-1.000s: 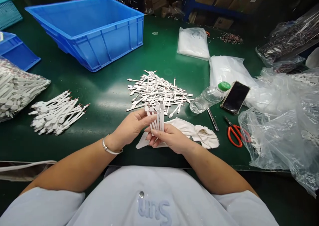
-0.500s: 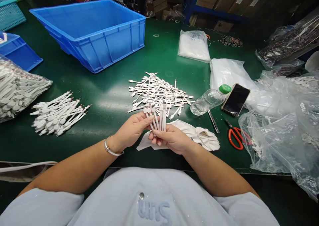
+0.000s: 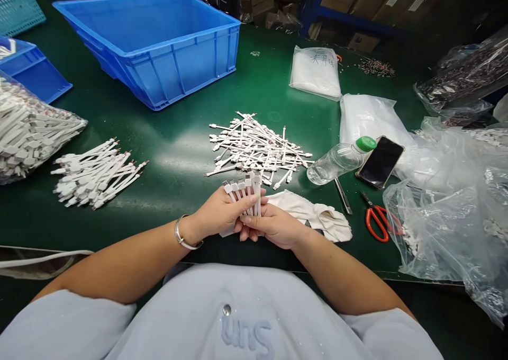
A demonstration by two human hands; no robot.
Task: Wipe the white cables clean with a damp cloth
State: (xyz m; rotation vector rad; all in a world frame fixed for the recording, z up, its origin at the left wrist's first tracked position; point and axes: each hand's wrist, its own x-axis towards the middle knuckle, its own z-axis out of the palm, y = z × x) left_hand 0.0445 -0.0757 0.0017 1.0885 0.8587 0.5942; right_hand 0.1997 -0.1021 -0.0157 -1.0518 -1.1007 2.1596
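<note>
Several short white cables [image 3: 246, 186] with flat plug ends stand fanned out between my two hands, plugs pointing up. My left hand [image 3: 222, 207] is closed on them, its thumb lying across their front. From the other side my right hand [image 3: 275, 223] grips their lower ends, its thumb near the left fingers. Just beyond lies a loose pile of similar white cables [image 3: 257, 145]. A white cloth glove [image 3: 317, 214] rests on the table beside my right hand. The cables' lower ends are hidden by my fingers.
On the left are another cable bundle [image 3: 97, 174], a full plastic bag [image 3: 32, 129] and a blue bin [image 3: 178, 69]. To the right lie a bottle [image 3: 333, 163], a phone [image 3: 380, 161], red-handled cutters [image 3: 379, 222] and clear plastic bags [image 3: 440, 227] on the green table [image 3: 159, 227].
My left hand has slid further over the cables, its thumb now across them. The fanned plugs are gathered slightly lower. The whole view has shifted a little.
</note>
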